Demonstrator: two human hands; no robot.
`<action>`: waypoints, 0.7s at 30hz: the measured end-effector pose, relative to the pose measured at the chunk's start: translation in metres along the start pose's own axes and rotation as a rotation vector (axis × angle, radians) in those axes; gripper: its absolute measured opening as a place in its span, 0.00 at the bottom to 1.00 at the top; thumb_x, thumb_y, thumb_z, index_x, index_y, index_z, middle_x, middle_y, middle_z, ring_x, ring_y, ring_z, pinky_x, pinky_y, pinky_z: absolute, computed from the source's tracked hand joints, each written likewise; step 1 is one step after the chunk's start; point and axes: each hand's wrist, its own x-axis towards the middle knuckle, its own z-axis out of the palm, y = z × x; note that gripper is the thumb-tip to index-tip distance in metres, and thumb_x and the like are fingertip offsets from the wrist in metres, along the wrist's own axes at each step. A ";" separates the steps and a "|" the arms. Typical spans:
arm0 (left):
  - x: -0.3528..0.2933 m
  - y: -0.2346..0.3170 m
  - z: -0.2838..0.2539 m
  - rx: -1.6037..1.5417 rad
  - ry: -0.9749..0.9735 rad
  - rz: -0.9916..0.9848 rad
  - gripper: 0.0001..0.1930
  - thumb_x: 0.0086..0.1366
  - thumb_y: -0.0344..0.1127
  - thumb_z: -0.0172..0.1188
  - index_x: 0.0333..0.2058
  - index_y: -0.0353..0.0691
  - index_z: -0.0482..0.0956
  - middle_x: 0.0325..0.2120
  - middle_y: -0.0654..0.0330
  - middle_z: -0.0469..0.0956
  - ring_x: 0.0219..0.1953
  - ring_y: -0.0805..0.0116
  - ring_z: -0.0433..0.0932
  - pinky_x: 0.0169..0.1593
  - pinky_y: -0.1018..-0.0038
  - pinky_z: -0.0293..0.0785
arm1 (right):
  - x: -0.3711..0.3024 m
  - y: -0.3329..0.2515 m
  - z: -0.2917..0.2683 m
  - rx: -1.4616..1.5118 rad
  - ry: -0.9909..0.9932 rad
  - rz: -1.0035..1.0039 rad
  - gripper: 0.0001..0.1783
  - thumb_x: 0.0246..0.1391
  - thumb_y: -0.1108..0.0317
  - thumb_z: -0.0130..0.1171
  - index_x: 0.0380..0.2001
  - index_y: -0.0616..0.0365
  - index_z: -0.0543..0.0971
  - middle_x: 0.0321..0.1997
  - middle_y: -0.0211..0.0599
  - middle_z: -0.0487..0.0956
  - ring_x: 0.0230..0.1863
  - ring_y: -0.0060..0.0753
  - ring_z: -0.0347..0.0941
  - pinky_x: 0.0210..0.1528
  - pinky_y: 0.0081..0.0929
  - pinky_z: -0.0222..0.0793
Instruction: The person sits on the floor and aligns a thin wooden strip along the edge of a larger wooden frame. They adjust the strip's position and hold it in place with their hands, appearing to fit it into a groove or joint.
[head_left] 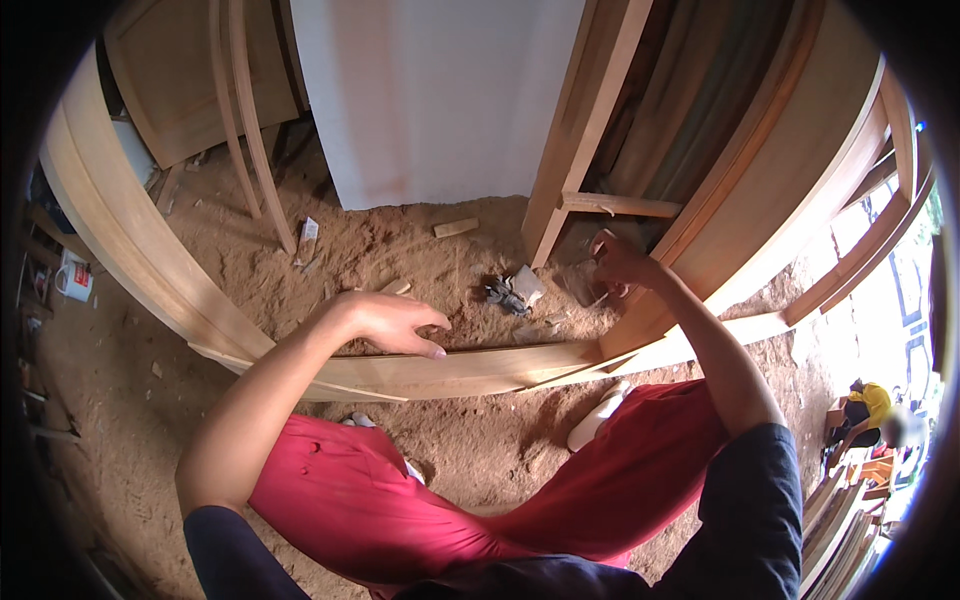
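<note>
In front of me stands a large pale wooden frame, its lower rail (pixel 470 370) crossing near my feet. My left hand (pixel 395 322) hovers just above that rail, fingers loosely bent and apart, with nothing in it. Farther right, my right hand (pixel 620 265) reaches over to the inner side of the frame's right board (pixel 780 190). Its fingers are curled together; whatever they hold, if anything, is too small to make out. Close by it is a short wooden crosspiece (pixel 620 205) joined to an upright post (pixel 570 140).
A white panel (pixel 440 100) stands beyond the frame. On the sandy ground lie a dark crumpled scrap (pixel 505 294), a wood offcut (pixel 456 228) and a small carton (pixel 308 235). A white bucket (pixel 74 278) is far left. Another person in yellow (pixel 872 405) bends at right near stacked planks (pixel 835 530).
</note>
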 end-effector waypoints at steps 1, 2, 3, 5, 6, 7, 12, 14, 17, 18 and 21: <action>-0.006 -0.003 0.000 -0.015 0.002 -0.019 0.40 0.71 0.64 0.58 0.72 0.44 0.67 0.67 0.46 0.73 0.69 0.47 0.72 0.70 0.56 0.69 | 0.000 -0.005 0.001 -0.026 0.038 0.034 0.23 0.58 0.71 0.65 0.52 0.58 0.66 0.28 0.44 0.81 0.16 0.36 0.76 0.16 0.37 0.73; -0.012 -0.006 0.000 -0.030 0.003 -0.041 0.40 0.71 0.64 0.58 0.72 0.45 0.66 0.67 0.46 0.73 0.69 0.47 0.72 0.70 0.56 0.69 | 0.001 -0.009 0.005 -0.050 0.076 0.069 0.21 0.59 0.73 0.63 0.51 0.58 0.66 0.27 0.45 0.80 0.16 0.36 0.76 0.16 0.37 0.73; -0.009 -0.004 -0.002 -0.025 0.022 -0.013 0.40 0.71 0.64 0.58 0.72 0.45 0.66 0.67 0.46 0.73 0.69 0.47 0.71 0.71 0.56 0.69 | -0.003 0.020 0.006 -0.312 0.234 -0.055 0.20 0.59 0.74 0.62 0.51 0.57 0.66 0.26 0.45 0.80 0.16 0.36 0.76 0.15 0.37 0.72; 0.006 0.000 0.003 -0.027 0.045 0.047 0.41 0.71 0.65 0.58 0.73 0.45 0.65 0.67 0.46 0.73 0.69 0.47 0.71 0.71 0.56 0.68 | -0.013 0.084 0.018 -0.578 0.365 -0.164 0.19 0.60 0.76 0.59 0.51 0.56 0.66 0.25 0.46 0.79 0.16 0.36 0.75 0.15 0.37 0.71; 0.008 -0.002 0.005 -0.028 0.035 0.052 0.41 0.71 0.65 0.58 0.73 0.45 0.65 0.67 0.46 0.73 0.69 0.47 0.71 0.71 0.56 0.68 | -0.015 0.089 0.024 -0.564 0.355 -0.171 0.19 0.60 0.76 0.59 0.51 0.55 0.66 0.25 0.47 0.79 0.16 0.36 0.75 0.14 0.37 0.71; -0.005 -0.010 0.006 -0.029 0.023 0.001 0.41 0.71 0.65 0.58 0.73 0.45 0.65 0.67 0.46 0.73 0.69 0.47 0.71 0.71 0.56 0.68 | -0.002 0.035 0.024 -0.258 0.199 -0.091 0.18 0.60 0.76 0.58 0.51 0.55 0.66 0.26 0.47 0.80 0.16 0.36 0.76 0.14 0.37 0.70; -0.012 -0.005 -0.001 -0.017 0.009 -0.050 0.42 0.71 0.66 0.58 0.73 0.45 0.64 0.68 0.45 0.71 0.69 0.46 0.71 0.71 0.56 0.68 | 0.000 0.022 0.000 0.247 0.074 0.082 0.19 0.60 0.77 0.59 0.51 0.55 0.66 0.28 0.48 0.82 0.15 0.34 0.75 0.13 0.37 0.67; -0.015 -0.009 0.000 -0.004 0.015 -0.057 0.42 0.71 0.66 0.58 0.73 0.45 0.64 0.68 0.45 0.71 0.69 0.46 0.70 0.72 0.56 0.67 | 0.000 0.019 0.004 0.148 0.081 0.020 0.19 0.60 0.76 0.60 0.51 0.55 0.66 0.27 0.47 0.82 0.15 0.34 0.75 0.12 0.36 0.66; -0.013 -0.006 -0.003 -0.028 0.020 -0.038 0.42 0.71 0.66 0.58 0.74 0.45 0.64 0.68 0.46 0.71 0.70 0.46 0.70 0.72 0.56 0.67 | 0.001 0.017 0.012 0.067 0.067 -0.042 0.19 0.60 0.75 0.62 0.51 0.56 0.66 0.26 0.46 0.82 0.15 0.34 0.75 0.12 0.35 0.65; -0.013 -0.006 -0.003 -0.017 0.020 -0.040 0.42 0.71 0.66 0.58 0.74 0.46 0.64 0.69 0.47 0.71 0.70 0.46 0.70 0.72 0.56 0.67 | 0.002 0.016 0.012 0.085 0.054 -0.045 0.19 0.61 0.74 0.62 0.51 0.56 0.66 0.25 0.46 0.82 0.15 0.34 0.75 0.11 0.35 0.65; -0.012 -0.003 -0.004 -0.004 0.005 -0.057 0.42 0.71 0.66 0.57 0.74 0.46 0.64 0.69 0.48 0.71 0.71 0.47 0.69 0.72 0.56 0.67 | 0.002 0.032 0.013 -0.140 0.273 -0.154 0.21 0.60 0.74 0.64 0.51 0.57 0.65 0.24 0.46 0.81 0.15 0.35 0.76 0.11 0.34 0.63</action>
